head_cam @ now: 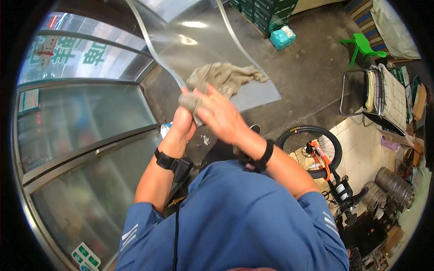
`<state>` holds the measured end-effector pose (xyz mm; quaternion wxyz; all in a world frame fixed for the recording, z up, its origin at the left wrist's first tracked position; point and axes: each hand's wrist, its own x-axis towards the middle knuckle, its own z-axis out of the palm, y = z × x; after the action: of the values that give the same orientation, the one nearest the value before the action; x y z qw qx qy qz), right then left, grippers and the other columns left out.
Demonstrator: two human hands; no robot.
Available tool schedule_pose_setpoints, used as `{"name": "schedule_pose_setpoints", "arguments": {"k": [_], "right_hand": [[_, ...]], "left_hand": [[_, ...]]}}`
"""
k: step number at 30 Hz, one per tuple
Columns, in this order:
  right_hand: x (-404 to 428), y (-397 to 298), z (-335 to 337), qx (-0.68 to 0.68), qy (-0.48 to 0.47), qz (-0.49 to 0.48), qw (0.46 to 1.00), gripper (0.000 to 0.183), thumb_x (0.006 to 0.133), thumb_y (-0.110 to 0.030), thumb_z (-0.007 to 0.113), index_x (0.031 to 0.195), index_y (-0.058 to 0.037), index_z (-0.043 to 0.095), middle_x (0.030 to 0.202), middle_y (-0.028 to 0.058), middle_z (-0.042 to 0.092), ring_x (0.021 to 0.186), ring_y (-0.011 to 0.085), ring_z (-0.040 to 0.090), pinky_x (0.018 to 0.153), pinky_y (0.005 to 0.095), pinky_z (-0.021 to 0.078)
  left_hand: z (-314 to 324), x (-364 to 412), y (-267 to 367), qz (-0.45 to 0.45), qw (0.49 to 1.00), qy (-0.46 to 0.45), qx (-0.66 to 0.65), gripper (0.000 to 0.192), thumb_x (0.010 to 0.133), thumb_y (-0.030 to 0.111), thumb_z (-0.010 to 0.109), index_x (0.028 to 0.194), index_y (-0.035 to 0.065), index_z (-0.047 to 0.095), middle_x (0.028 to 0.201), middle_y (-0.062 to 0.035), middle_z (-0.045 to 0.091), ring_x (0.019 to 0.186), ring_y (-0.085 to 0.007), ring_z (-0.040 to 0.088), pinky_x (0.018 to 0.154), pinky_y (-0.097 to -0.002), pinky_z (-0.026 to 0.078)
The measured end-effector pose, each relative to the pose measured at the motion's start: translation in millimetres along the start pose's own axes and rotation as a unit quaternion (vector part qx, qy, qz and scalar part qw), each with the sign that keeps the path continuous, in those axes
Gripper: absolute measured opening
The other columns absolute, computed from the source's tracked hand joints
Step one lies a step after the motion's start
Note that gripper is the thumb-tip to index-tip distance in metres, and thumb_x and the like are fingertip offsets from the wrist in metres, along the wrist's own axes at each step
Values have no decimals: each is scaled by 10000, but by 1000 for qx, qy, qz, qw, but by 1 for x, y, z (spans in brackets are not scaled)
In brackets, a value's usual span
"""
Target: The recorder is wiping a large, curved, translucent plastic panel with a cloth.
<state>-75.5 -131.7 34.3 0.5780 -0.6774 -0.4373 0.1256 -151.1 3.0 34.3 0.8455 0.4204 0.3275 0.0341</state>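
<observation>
In front of me hangs a clear plastic curtain strip (203, 40), its lower end bent outward above the floor. A greyish-beige cloth (220, 76) lies bunched across it. My left hand (183, 120) grips a fold of the cloth at the strip's left edge. One fingertip shows just above that fold. Blurred by motion, my right hand (222, 117) is beside the fold with some fingers extended over the cloth. Whether it grasps any of the fabric is not clear.
Left of me stands a frosted glass door (84, 115) with a metal frame. To the right are a bicycle (320, 152), metal kegs (395, 189) and a folding chair (386, 98). Farther off are a green plastic stool (364, 45), a turquoise package (283, 38) and stacked cartons (271, 13).
</observation>
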Motion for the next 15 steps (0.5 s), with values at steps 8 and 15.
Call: {"name": "schedule_pose_setpoints", "arguments": {"k": [8,15], "right_hand": [[-9,-17,-1,-52,-57,54,996,533,963,-303,553,1399,-3,484,1182,256,566,1306,447,441,1068,502,370],[12,38,-38,-149,-61,122,979,382,978,-242,492,1241,19,585,1201,260,585,1215,442,505,1027,480,413]], "left_hand": [[10,5,19,-72,994,-39,-66,620,1043,552,334,1327,39,536,1272,-104,620,1135,-210,616,985,-352,496],[2,21,15,-39,996,-13,-75,517,1048,448,435,1315,18,541,1278,-109,622,1134,-216,619,989,-373,501]]}}
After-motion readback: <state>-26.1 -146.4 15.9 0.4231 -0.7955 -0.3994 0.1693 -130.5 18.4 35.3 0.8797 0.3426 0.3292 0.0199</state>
